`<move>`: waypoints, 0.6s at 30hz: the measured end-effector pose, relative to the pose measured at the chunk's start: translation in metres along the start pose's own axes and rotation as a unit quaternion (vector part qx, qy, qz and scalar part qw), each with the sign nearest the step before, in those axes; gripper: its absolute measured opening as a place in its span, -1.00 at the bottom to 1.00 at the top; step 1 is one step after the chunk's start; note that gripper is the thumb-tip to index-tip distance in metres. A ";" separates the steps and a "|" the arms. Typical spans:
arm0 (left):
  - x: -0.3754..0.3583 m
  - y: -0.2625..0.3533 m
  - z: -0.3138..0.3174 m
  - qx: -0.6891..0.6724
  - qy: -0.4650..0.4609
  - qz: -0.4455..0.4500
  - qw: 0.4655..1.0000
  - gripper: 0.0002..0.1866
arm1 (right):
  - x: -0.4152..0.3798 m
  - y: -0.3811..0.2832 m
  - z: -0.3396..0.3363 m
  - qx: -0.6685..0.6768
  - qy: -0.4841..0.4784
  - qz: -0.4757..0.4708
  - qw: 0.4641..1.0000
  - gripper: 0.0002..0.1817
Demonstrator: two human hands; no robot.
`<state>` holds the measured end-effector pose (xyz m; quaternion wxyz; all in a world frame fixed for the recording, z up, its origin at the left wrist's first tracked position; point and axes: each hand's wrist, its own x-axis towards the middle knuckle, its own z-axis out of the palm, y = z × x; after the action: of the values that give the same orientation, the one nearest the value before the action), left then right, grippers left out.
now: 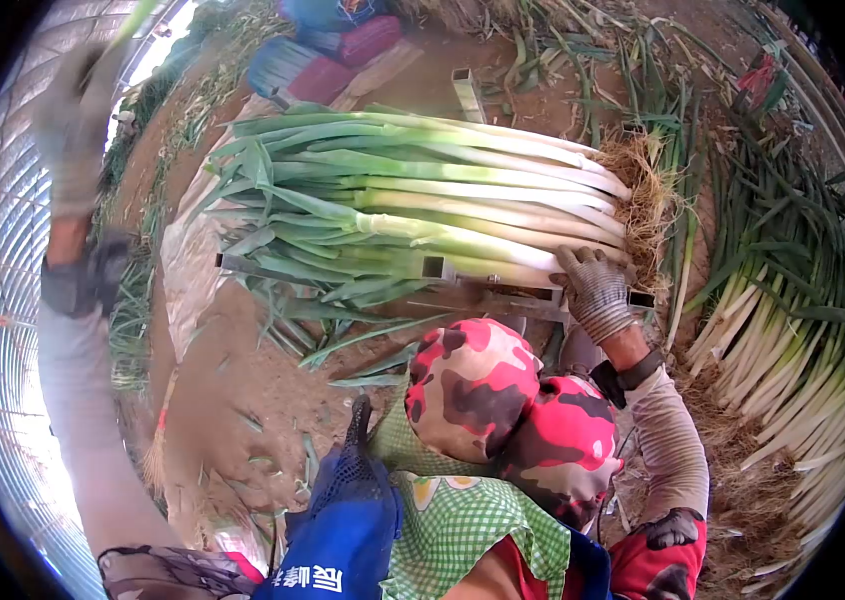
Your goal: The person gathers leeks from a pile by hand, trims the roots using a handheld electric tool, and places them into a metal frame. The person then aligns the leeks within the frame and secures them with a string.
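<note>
A thick row of long green onions point(463, 185) lies across a metal rack point(503, 275) in front of me, leaves to the left and white shanks to the right. My right hand point(595, 290), in a grey glove, has its fingers closed over the nearest white shank, close to the roots point(651, 190). High at the far left is my raised left hand point(78, 110), also gloved and smeared by motion. A green leaf point(135, 20) shows as a blurred streak at the top of that hand.
A large heap of green onions point(778, 340) lies on the ground to the right. Blue and red bundles point(318, 65) stand beyond the rack. Loose leaves point(368, 350) are scattered on the soil below the rack. My camouflage-covered knees point(473, 390) are just in front of it.
</note>
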<state>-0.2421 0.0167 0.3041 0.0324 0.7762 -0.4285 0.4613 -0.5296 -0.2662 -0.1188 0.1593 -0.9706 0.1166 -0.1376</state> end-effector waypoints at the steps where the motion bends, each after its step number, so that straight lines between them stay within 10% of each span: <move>1: -0.027 -0.034 -0.019 0.060 -0.060 -0.162 0.983 -0.70 | -0.001 0.002 0.004 0.003 0.014 -0.003 1.000 -0.68; 3: -0.088 -0.167 -0.052 0.440 -0.188 -0.038 0.877 -0.63 | 0.000 -0.003 -0.003 0.016 -0.002 0.013 1.000 -0.67; 5: -0.151 -0.138 -0.066 0.535 -0.279 -0.207 0.770 -0.54 | -0.001 -0.008 -0.009 0.012 -0.008 0.041 0.999 -0.68; 9: -0.235 -0.096 -0.005 0.121 -0.278 -0.104 0.947 -0.51 | 0.014 -0.024 -0.049 -0.026 0.003 0.065 0.998 -0.68; 14: -0.218 0.122 0.100 -0.171 -0.150 0.036 0.973 -0.62 | 0.028 0.005 -0.027 -0.147 -0.032 0.071 0.986 -0.75; 18: -0.245 0.178 0.153 -0.266 -0.197 0.014 0.943 -0.71 | 0.011 -0.008 -0.028 -0.276 -0.009 0.089 0.957 -0.75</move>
<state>-0.3107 -0.0078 -0.0274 0.1464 0.8088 -0.5441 0.1682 -0.5263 -0.2700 -0.0881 -0.1017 -0.9639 0.2340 -0.0766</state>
